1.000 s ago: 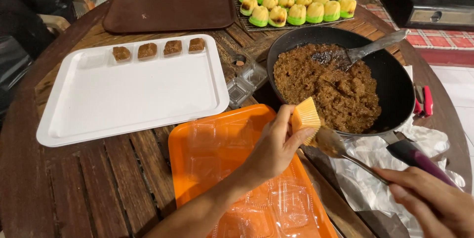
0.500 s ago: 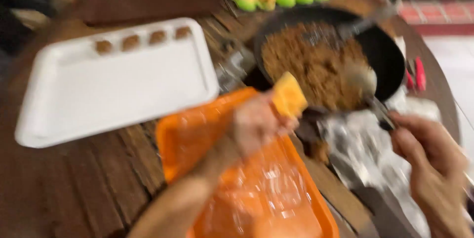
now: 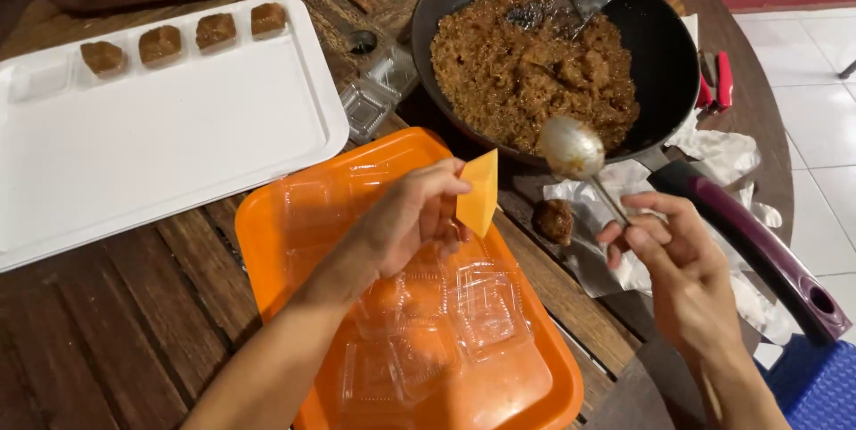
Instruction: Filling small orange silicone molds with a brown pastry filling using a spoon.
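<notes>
Holding orange mould (image 3: 479, 191), spoon (image 3: 571, 148), pan (image 3: 660, 46) of brown filling (image 3: 526, 64)

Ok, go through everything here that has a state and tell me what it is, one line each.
Left hand: holds an orange mould, tilted.
Right hand: holds a spoon, bowl empty, over the pan rim.
Black pan: full of brown filling, spatula resting in it.
White tray: four brown pieces along its far edge.
Orange tray: holds empty clear plastic cups.
</notes>
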